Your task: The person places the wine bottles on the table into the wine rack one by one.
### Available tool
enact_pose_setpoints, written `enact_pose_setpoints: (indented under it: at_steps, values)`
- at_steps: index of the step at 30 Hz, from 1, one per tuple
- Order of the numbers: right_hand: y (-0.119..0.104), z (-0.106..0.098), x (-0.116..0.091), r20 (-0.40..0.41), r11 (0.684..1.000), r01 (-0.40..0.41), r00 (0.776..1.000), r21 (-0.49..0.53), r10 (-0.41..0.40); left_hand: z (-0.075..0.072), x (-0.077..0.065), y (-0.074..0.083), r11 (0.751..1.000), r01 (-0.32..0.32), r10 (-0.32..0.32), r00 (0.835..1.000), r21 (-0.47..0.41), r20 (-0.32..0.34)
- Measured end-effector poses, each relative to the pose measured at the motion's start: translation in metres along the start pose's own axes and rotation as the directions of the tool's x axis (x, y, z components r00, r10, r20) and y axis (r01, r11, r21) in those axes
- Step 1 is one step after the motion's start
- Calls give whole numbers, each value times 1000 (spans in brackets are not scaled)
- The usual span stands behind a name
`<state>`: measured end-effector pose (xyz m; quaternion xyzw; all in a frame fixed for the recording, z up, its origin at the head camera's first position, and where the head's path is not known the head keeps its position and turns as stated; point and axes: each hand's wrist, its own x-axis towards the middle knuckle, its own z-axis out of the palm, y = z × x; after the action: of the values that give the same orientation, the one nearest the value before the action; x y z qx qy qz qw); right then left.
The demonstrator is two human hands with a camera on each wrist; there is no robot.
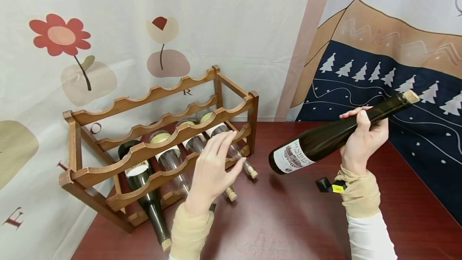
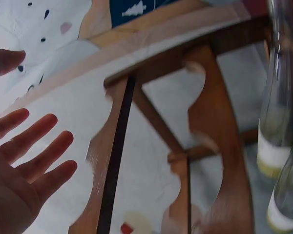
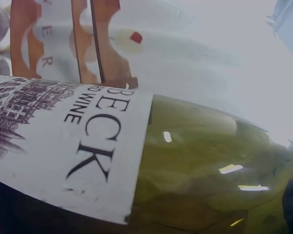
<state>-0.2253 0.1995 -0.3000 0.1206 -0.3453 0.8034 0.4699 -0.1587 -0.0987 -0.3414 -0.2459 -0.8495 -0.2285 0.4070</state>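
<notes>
My right hand [image 1: 366, 139] grips a dark green wine bottle [image 1: 326, 141] around its shoulder and neck. The bottle tilts, corked neck up to the right and base down to the left, above the table. Its white label [image 3: 63, 141] fills much of the right wrist view. My left hand [image 1: 213, 167], fingers spread and holding nothing, is in front of a wooden wine rack [image 1: 162, 155]. In the left wrist view that hand [image 2: 29, 165] shows its palm beside the scalloped rails. The rack's lower tier holds a dark green bottle [image 1: 144, 183] and several clear bottles [image 1: 173, 163].
The rack stands on a dark red table [image 1: 267, 220] against a pale curtain [image 1: 245, 31] printed with flowers. A navy cloth with white trees [image 1: 390, 79] hangs at the right. Corked necks [image 1: 250, 169] of the racked bottles stick out toward me. The upper tier carries no bottles.
</notes>
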Motion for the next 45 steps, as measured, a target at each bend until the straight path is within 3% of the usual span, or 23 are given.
enact_pose_setpoints:
  at_steps: [9, 15, 24, 33, 38, 45]
  values:
    - [-3, 1, -17, -29, 998, -20, 999, 56, 21, 31, -3, 19, 996, -53, 59, 994, -67, 93]
    - [-5, 2, -28, -45, 997, -33, 998, 76, 36, 48, -9, 28, 996, -33, 47, 984, -85, 174]
    - [-7, 6, -42, -62, 989, -52, 996, 138, 61, 62, -15, 36, 996, 9, 12, 971, -89, 240]
    - [-7, 8, -54, -73, 978, -80, 993, 193, 96, 67, -16, 39, 998, -5, 18, 974, -57, 226]
    - [-5, 10, -59, -84, 983, -68, 993, 173, 84, 69, -17, 39, 999, -15, 26, 974, -51, 224]
    - [-2, 14, -65, -83, 971, -99, 989, 218, 120, 70, -17, 37, 999, -41, 41, 988, -1, 149]
